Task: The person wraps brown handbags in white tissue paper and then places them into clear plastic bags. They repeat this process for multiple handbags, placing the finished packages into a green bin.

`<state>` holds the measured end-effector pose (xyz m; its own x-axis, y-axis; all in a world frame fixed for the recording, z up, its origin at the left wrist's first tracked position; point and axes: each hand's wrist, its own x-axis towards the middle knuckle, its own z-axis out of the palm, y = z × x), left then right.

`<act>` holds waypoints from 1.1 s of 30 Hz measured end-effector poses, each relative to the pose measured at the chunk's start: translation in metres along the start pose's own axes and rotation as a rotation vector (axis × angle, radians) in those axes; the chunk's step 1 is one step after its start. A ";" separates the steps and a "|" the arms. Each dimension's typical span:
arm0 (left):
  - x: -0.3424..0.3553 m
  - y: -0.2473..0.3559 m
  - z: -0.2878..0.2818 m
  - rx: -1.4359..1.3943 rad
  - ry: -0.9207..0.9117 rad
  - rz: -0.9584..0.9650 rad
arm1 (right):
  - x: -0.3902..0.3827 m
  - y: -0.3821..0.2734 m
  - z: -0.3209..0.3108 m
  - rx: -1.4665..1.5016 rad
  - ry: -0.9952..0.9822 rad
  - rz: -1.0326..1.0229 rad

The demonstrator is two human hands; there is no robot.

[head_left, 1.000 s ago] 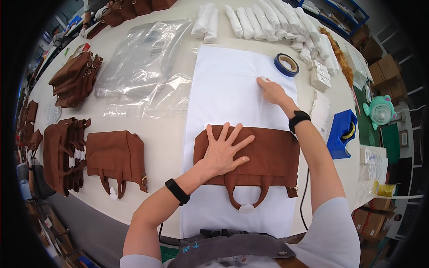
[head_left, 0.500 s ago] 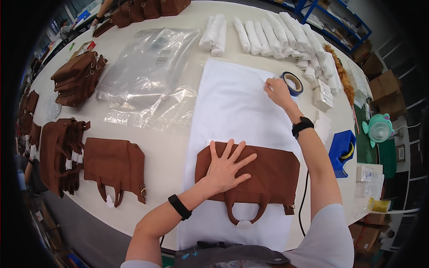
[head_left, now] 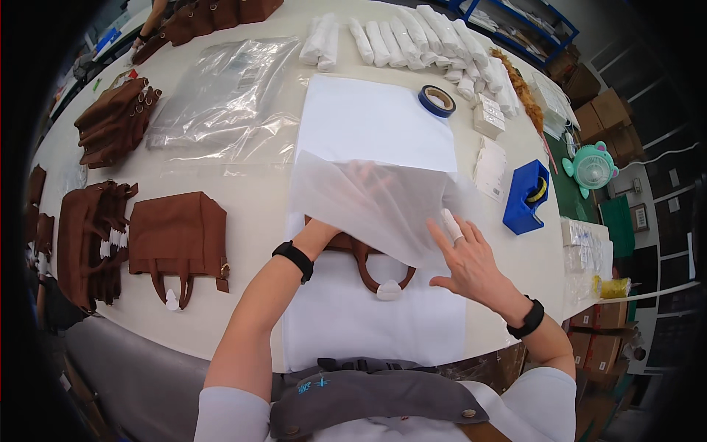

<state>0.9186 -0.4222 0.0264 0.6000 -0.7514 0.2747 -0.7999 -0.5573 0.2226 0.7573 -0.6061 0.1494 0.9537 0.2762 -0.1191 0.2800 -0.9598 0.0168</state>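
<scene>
Because cloudy film point(head_left: 412, 210) blurs the left hand point(head_left: 321, 230), I can't tell its grip. The right hand point(head_left: 471, 261) is spread wide at the film's right. A brown bag point(head_left: 360, 259) lies partly underneath, on the table's point(head_left: 258, 214) near side.

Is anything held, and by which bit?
The right grip is open, holding nothing. The left grip is mostly under the thin sheet; I can't tell if it holds anything.

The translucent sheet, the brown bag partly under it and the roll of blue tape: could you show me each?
Translucent sheet point(head_left: 398, 205), head view: its middle.
Brown bag point(head_left: 361, 264), head view: the left side of its uncovered handle.
Roll of blue tape point(head_left: 433, 109), head view: its blue outer side.
</scene>
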 end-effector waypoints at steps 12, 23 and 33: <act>-0.025 -0.028 -0.004 0.043 0.023 0.195 | -0.028 0.010 0.123 -0.107 0.082 -0.049; -0.057 0.038 -0.028 0.043 -0.132 0.145 | -0.021 0.004 0.108 -0.088 -0.077 -0.121; -0.073 0.041 0.000 0.072 -0.198 0.164 | -0.004 0.089 0.166 0.298 0.190 0.720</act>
<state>0.8422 -0.3895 0.0157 0.4535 -0.8842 0.1120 -0.8894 -0.4409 0.1207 0.7599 -0.7012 -0.0130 0.8990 -0.4378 -0.0084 -0.4264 -0.8711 -0.2438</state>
